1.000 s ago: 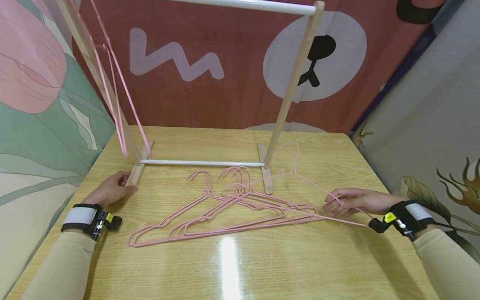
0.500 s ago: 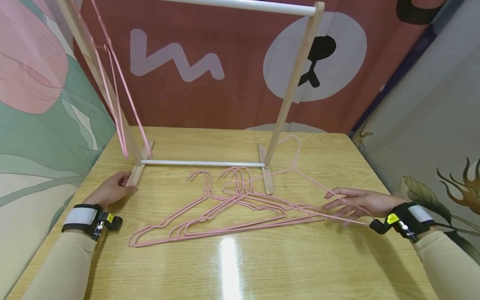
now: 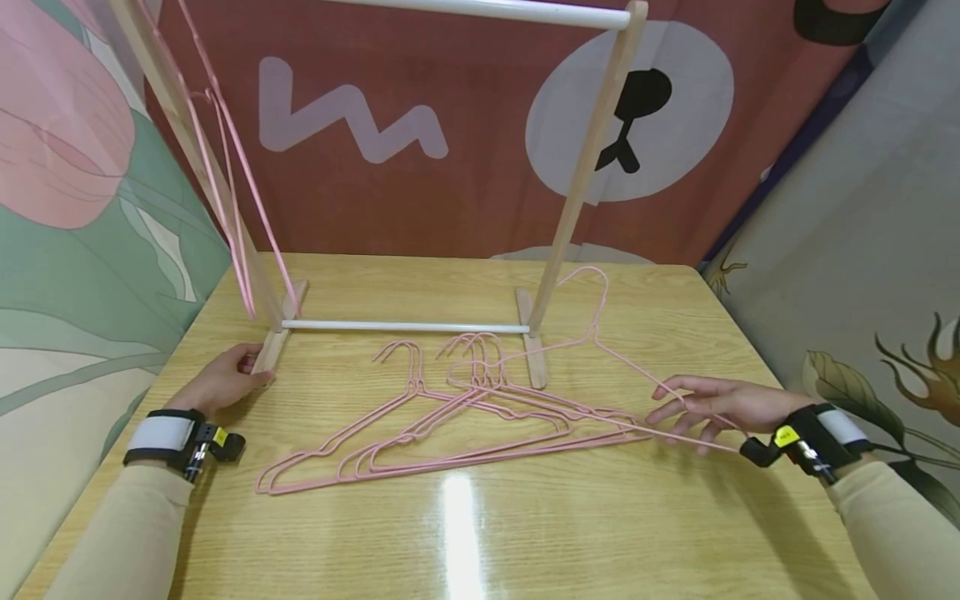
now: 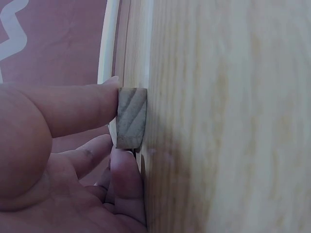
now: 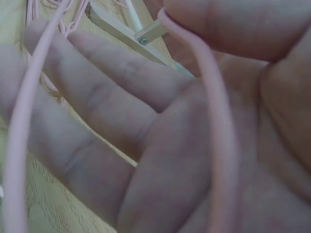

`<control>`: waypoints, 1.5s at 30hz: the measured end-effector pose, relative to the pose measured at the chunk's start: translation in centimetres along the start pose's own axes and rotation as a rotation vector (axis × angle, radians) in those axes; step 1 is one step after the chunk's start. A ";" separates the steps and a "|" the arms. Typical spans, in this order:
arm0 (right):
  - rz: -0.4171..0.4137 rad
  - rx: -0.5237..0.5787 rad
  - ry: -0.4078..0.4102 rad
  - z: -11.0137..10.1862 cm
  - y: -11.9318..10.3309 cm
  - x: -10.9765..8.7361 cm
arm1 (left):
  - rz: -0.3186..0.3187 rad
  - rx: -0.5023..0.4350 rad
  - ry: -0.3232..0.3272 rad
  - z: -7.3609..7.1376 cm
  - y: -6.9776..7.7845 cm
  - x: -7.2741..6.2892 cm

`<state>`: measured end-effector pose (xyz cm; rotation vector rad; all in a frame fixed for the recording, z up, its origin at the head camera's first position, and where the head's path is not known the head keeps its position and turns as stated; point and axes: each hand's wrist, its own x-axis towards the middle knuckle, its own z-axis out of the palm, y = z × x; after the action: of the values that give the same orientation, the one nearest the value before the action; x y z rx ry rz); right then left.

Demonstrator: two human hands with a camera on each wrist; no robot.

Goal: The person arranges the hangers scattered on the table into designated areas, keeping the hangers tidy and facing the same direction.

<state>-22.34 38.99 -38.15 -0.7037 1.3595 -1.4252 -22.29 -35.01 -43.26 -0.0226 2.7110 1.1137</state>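
At the left, my left hand (image 3: 225,379) grips the near end of the wooden foot (image 3: 270,354) of a garment rack, thumb on top and fingers beneath. The left wrist view shows the foot's cut end (image 4: 131,116) between them. On the right, my right hand (image 3: 727,404) pinches a pink wire hanger (image 3: 596,332) at one shoulder between thumb and index finger, the other fingers spread. Its hook points away, close to the rack's right foot. In the right wrist view the hanger's wire (image 5: 221,121) crosses the palm. Several pink hangers (image 3: 415,385) lie overlapping on the table between both hands.
The rack has a right post (image 3: 588,158), a white top rod (image 3: 525,10) and a white lower rod (image 3: 405,327). More pink hangers (image 3: 244,162) hang at its left side. Patterned cloth (image 3: 360,200) stands behind and along both sides of the wooden table (image 3: 300,550).
The hanger in my right hand has tilted slightly, its hook shifting up and right, while the right fingers have spread apart. My left hand stays on the rack's foot.
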 end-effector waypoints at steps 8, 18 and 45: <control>0.043 -0.030 0.022 0.1 -0.4 -0.1 | -0.001 -0.001 0.000 0.0 0.1 0.0; 0.062 -0.086 0.015 0.2 -0.4 -0.1 | -0.014 -0.002 0.004 0.1 0.1 -0.1; 0.085 -0.082 -0.129 -0.1 -1.0 0.3 | -0.037 -0.005 -0.001 0.1 0.2 0.0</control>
<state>-22.83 38.61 -37.32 -0.7686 1.3369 -1.2417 -22.28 -34.84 -43.18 -0.0732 2.6958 1.1098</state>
